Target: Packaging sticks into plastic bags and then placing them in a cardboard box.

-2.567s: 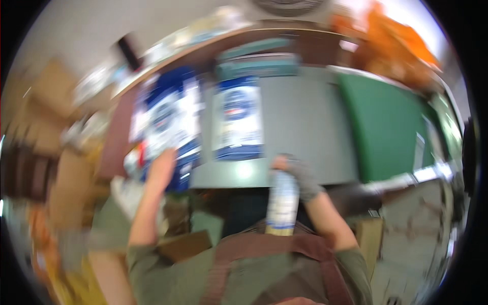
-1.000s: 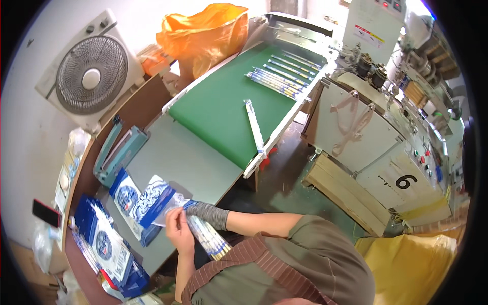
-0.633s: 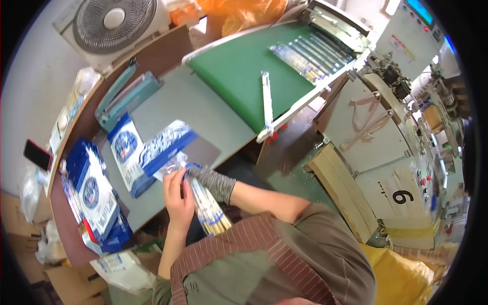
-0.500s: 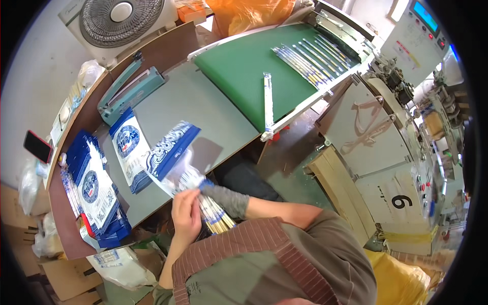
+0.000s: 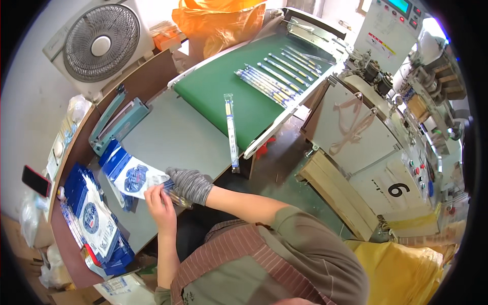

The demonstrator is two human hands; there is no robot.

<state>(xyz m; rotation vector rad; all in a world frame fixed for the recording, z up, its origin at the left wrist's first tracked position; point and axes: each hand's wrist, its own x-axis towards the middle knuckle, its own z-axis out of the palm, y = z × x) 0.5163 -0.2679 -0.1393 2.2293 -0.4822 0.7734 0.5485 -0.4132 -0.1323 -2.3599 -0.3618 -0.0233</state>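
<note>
A white and blue printed pouch (image 5: 134, 175) lies tilted over the table's near edge, its dark blue end pointing away from me. My left hand (image 5: 161, 206) is closed, its fingertips pinching the pouch's near end. My right hand (image 5: 189, 186), in a grey knitted glove, wraps round a bundle of slim wrapped sticks (image 5: 180, 200) like chopsticks; their near ends stick out below it. How far the bundle reaches into the pouch is hidden. Under this pouch another one (image 5: 122, 200) shows in part. To the left lies a stack of similar pouches (image 5: 96, 218).
A green conveyor belt (image 5: 203, 94) carries several wrapped sticks (image 5: 267, 86); a single one (image 5: 231, 132) hangs over its near end. A teal sealer (image 5: 119, 124) stands at the table's back, behind it a fan (image 5: 101, 46). A phone (image 5: 35, 181) is at far left, a machine (image 5: 391, 188) at right.
The pouch has swung down and left onto the other pouch, and the bundle shows less outside it. Both hands moved with it. The single stick slid past the belt's end. My view has shifted.
</note>
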